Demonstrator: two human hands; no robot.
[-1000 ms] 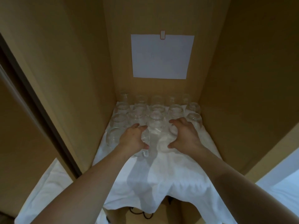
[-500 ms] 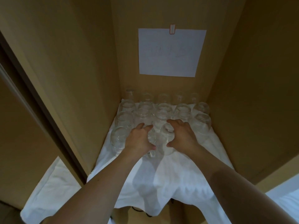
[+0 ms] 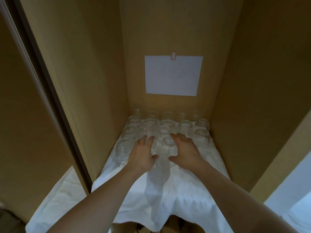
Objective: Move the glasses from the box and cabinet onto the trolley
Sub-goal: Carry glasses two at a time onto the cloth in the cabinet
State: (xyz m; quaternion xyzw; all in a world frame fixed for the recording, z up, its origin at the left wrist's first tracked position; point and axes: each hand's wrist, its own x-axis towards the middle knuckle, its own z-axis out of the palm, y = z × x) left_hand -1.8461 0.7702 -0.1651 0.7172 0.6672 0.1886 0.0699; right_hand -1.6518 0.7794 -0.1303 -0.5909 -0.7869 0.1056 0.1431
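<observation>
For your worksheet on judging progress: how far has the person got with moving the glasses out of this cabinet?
Done: nothing visible; no trolley in view. In hand: the left hand and right hand reach round the front glasses on the white cloth; whether either grips is unclear. Left: several rows of glasses stand behind.

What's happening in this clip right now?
A person is reaching into a wooden cabinet where rows of clear glasses stand on a white cloth. The left hand and the right hand are both at the front-row glasses, fingers spread around them. Whether either has a firm grip is hard to tell. No glass looks lifted yet. A blank sheet of paper hangs on the back wall.
</observation>
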